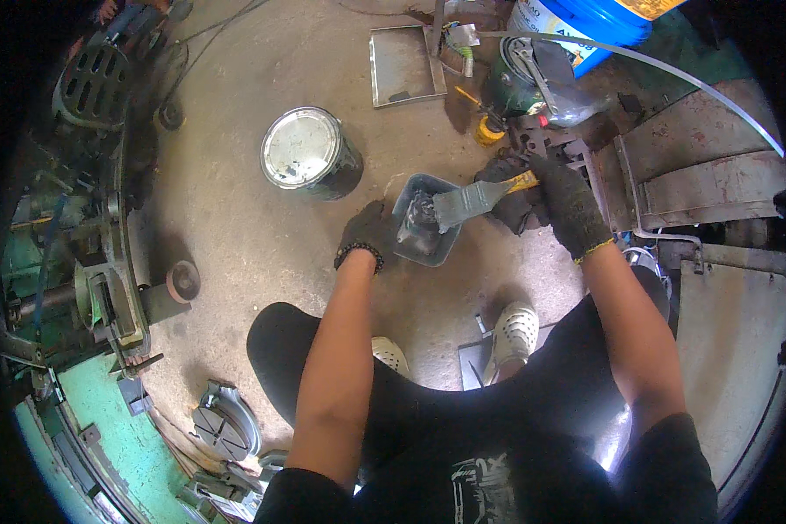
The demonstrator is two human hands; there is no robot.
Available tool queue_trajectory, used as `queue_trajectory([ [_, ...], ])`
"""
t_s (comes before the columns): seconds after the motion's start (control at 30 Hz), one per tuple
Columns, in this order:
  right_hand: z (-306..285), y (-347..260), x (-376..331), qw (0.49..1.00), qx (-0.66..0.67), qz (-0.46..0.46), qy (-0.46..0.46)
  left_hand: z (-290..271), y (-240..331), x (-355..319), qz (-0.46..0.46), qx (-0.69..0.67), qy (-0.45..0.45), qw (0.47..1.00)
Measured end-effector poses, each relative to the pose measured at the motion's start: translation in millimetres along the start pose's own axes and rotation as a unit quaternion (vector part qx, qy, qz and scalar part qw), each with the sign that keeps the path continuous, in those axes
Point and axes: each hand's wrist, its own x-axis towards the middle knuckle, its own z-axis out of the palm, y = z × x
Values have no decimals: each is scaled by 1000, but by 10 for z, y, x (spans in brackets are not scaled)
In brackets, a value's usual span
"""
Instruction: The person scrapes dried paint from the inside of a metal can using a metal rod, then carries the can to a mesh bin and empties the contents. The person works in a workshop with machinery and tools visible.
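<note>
My left hand (pixel 365 229), in a dark glove with a beaded bracelet at the wrist, grips the left side of a small grey plastic tub (pixel 423 258). Its fingertips are partly hidden against the tub wall. Wet grey residue coats the inside of the tub. In my right hand (pixel 569 205), also gloved, is a wide paintbrush (pixel 472 203) by its yellow handle. The grey-coated bristles reach over the tub's right rim into its opening. Dark crumpled cloth (pixel 513 203) lies beneath the brush handle.
A lidded metal paint can (pixel 302 148) stands beyond my left hand. A shallow metal tray (pixel 405 66) lies farther off. At far right are a blue bucket (pixel 598 33), an adjustable wrench (pixel 533 72) and a plastic bottle (pixel 576 109). Green machinery (pixel 113 410) flanks the left.
</note>
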Motion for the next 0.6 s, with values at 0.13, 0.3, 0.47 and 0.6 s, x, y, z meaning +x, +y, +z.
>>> queue_trajectory([
  [0.13,-37,-282,-1,925,296,230,67,-145,23,-34,-15,-35,3,999],
  [0.3,79,-192,145,842,512,170,9,172,-1085,730,114,-1,125,986],
  [0.47,-333,-55,179,735,606,303,7,-286,129,28,125,-98,119,980],
  [0.6,-257,-266,195,729,598,331,26,-652,242,-380,184,-155,193,951],
])
